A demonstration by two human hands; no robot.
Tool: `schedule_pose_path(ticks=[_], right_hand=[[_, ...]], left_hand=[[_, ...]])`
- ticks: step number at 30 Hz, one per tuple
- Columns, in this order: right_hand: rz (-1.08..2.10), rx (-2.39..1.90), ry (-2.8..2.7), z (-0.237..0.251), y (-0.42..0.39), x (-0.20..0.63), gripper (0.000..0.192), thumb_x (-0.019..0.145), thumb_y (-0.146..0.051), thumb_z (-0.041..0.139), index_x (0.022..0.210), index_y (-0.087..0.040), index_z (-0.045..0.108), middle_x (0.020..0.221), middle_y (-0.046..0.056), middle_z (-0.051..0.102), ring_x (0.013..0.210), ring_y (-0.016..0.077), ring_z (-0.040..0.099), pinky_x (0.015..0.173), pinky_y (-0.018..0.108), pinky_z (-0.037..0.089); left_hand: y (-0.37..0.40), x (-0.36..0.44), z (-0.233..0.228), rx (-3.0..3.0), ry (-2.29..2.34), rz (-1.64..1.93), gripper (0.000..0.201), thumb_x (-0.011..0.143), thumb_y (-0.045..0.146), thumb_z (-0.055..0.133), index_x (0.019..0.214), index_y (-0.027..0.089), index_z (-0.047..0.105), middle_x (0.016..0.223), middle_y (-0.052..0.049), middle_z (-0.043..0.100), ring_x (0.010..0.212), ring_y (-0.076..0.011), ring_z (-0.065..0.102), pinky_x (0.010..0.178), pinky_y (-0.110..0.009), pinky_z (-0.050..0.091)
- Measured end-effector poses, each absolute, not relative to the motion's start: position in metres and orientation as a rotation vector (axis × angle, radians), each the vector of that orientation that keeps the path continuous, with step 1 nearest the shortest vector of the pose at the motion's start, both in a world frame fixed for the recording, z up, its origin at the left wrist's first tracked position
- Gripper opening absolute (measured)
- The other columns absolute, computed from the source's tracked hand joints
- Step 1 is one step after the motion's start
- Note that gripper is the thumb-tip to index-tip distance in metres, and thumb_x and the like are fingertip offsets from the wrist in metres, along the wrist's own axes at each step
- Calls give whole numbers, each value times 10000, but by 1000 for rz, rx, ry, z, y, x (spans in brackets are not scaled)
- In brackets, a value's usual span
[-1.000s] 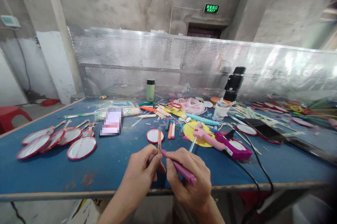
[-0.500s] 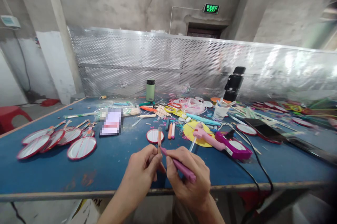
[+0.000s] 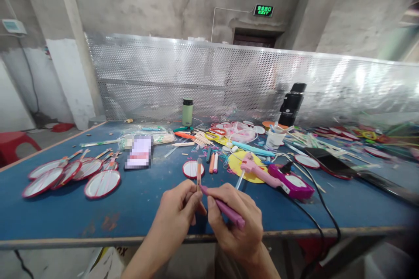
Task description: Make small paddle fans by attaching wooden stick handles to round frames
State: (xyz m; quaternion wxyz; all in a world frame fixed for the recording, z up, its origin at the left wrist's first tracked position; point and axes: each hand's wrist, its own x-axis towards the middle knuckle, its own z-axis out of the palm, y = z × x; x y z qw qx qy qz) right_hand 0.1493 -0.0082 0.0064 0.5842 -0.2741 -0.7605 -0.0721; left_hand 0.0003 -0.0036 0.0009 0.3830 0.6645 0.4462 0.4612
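Hands [image 3: 209, 215] together, gripping sticks [image 3: 222, 207]

The bench [image 3: 65, 213] is blue with worn orange-brown patches near its front edge. At centre bottom of the frame, the right hand [image 3: 237, 222] holds a purple tool [image 3: 225, 209] and the left hand [image 3: 178, 213] an orange stick [image 3: 198, 172]. At left lie white discs with red rims [image 3: 70, 176]. Right of centre sit a magenta-and-white device [image 3: 291, 183], a pink glue gun [image 3: 257, 170] and a yellow disc [image 3: 235, 163]. Farther back stands a pale green bottle with a dark cap [image 3: 187, 112] before a silver perforated screen [image 3: 229, 78].
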Motion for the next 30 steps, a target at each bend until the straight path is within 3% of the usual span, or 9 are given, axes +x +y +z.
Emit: schedule_pose_path(ticks=[30], right_hand=[[-160, -623, -1801, 4, -8, 149, 174, 862, -90, 564, 973, -179, 663, 712, 20, 673, 598, 133, 604, 582, 259, 464]], left_hand=[[-2, 0, 2, 1701, 1133, 1173, 344, 943, 429, 476, 688, 203, 524, 526, 52, 534, 490, -117, 469, 509, -218, 319]])
